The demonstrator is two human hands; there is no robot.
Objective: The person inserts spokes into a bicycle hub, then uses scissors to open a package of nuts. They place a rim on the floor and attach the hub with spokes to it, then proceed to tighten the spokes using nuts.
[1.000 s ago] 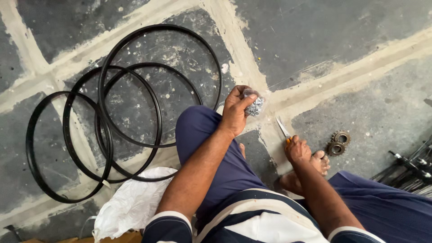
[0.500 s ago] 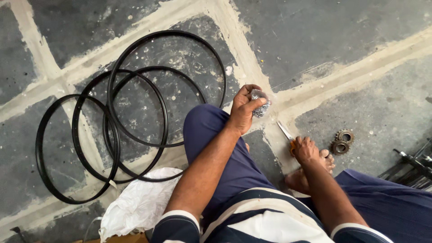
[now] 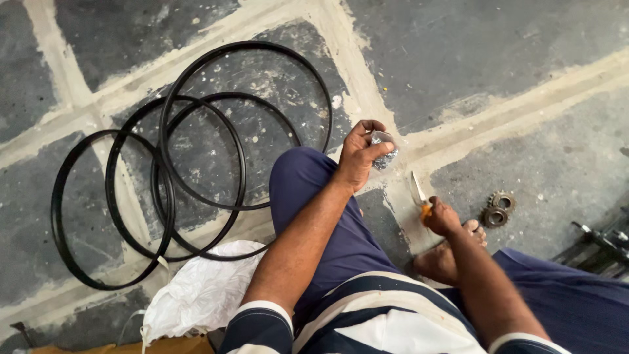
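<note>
The left hand [image 3: 362,152] was raised above the bent knee and was closed around a small crumpled silver packet [image 3: 382,149], which sat between the thumb and the curled fingers, so the packet was held in the air and not on the floor. The right hand [image 3: 443,219] was lower and to the right of it, near the bare foot [image 3: 445,255], with its fingers shut on the orange handle of a small blade [image 3: 417,191] whose tip pointed up toward the packet. To do this step well, I think the left hand should keep the packet steady and the fingers away from the edge, while the blade comes to it slowly and cuts away from the palm. Beyond the right hand two small sprockets [image 3: 496,210] lay on the stone floor [image 3: 498,78], and far to the left of the left hand lay several black rings [image 3: 196,157] and a white sack [image 3: 203,292]. Compared with half a second before, the left hand had opened a little at the top, and the right hand with the blade had moved only slightly.
</note>
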